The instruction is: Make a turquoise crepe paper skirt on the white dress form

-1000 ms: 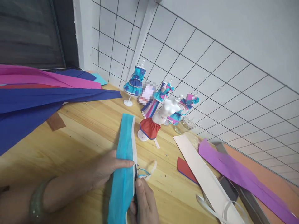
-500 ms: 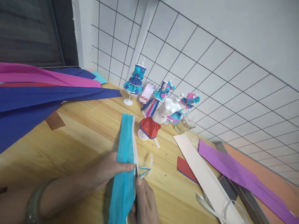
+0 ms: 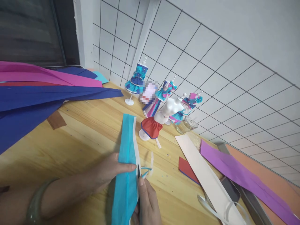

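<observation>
A long turquoise crepe-paper strip (image 3: pixel 125 187) with a white border (image 3: pixel 136 140) stands lengthwise before me. My left hand (image 3: pixel 117 167) grips it at mid-length, thumb across the front and fingers hidden behind. In my right hand (image 3: pixel 148 201) is a pair of scissors (image 3: pixel 139 171); only a dark, narrow blade shows, against the white border just right of my left thumb. The handles are hidden. Beside the blade curls a thin white-and-turquoise trimming (image 3: pixel 146 170). Beyond the strip, a white mini mannequin (image 3: pixel 167 109) wears a red gathered skirt (image 3: pixel 151 128) with a blue hem.
Several small dressed mannequins (image 3: pixel 138 76) stand along the tiled wall, near a glass jar (image 3: pixel 187 125). Blue crepe paper (image 3: pixel 28 109) and pink crepe paper (image 3: pixel 47 75) spread at left. A pale strip (image 3: pixel 206 175), a red piece (image 3: pixel 188 170) and a purple sheet (image 3: pixel 243 178) lie at right.
The blade tip sits slightly further right against the white border, and the strip's lower part has shifted a little right with my hands. The whole view has moved slightly.
</observation>
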Demonstrator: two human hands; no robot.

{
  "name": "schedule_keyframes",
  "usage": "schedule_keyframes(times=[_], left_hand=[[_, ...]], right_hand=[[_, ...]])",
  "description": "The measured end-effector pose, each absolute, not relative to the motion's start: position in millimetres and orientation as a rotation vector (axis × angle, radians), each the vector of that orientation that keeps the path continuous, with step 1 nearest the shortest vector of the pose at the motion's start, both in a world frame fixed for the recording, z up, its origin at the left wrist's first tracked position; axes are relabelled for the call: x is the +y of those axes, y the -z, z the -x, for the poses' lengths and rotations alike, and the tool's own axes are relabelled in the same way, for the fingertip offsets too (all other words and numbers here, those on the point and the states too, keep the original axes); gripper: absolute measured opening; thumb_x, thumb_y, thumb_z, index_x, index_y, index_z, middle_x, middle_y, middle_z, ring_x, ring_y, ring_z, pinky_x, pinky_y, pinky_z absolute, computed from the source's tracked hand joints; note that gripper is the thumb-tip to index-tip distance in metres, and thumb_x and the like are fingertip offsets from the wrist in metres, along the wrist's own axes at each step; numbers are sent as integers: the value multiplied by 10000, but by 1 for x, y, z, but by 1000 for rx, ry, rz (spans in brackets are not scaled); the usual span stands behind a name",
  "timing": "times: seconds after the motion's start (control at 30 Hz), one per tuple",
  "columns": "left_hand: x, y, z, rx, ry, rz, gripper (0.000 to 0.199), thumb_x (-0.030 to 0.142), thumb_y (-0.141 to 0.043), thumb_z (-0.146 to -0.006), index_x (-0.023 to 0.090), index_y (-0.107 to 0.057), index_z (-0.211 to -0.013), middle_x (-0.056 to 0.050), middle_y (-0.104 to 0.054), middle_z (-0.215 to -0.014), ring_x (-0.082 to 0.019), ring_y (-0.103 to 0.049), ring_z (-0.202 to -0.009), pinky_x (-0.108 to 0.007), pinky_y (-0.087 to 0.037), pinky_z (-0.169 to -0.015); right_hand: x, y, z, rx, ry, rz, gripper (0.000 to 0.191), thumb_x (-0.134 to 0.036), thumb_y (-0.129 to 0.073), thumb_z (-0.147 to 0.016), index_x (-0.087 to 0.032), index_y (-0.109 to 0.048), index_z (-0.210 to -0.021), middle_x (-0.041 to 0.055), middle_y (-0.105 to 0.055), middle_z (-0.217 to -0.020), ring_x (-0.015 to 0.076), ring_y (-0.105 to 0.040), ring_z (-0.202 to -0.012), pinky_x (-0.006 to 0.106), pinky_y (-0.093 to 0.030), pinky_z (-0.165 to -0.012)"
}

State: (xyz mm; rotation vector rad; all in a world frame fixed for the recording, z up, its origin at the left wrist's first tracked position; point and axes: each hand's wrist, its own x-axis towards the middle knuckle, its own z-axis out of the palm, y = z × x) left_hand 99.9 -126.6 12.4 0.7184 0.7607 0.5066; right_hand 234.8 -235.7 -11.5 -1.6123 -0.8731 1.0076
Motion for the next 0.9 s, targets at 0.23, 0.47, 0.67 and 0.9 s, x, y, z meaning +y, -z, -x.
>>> schedule_keyframes(times=[0.23, 0.47, 0.67, 0.9], left_hand=[[-128, -11, -99, 722, -511, -722, 218, 293, -710, -677, 128, -687, -818, -57, -744, -785, -220, -669, -727, -317, -521, -703], [-130, -16, -100, 729, -521, -721, 166, 263, -648, -731, 129, -688, -822, -27, -745, -765, -215, -659, -738, -310, -509, -719], [-129, -13, -100, 722, -517, -710, 175, 282, -673, -714, 140, -688, -814, -38, -742, -760, -202, -662, -718, -300, -516, -702], [-127, -14, -100, 739, -492, -675, 234, 288, -723, -662, 115, -676, -813, -68, -738, -771, -208, -666, -708, -329, -528, -708]], right_hand=[[-235, 13, -232, -816, -991, 1679, 560, -656, -704, -544, -216, -667, -888, 15, -570, -544, 172, -518, -478, 248, -396, -351], [-232, 22, -233, -715, -1093, 1684, 547, -655, -683, -578, -203, -661, -886, -42, -425, -423, 129, -392, -368, 236, -308, -307], [-231, 20, -230, -665, -1132, 1730, 576, -682, -632, -620, -199, -664, -933, -48, -406, -416, 127, -371, -354, 240, -278, -310], [-229, 16, -226, -670, -1066, 1765, 606, -699, -598, -641, -171, -667, -929, -33, -452, -434, 131, -406, -384, 236, -302, -328]])
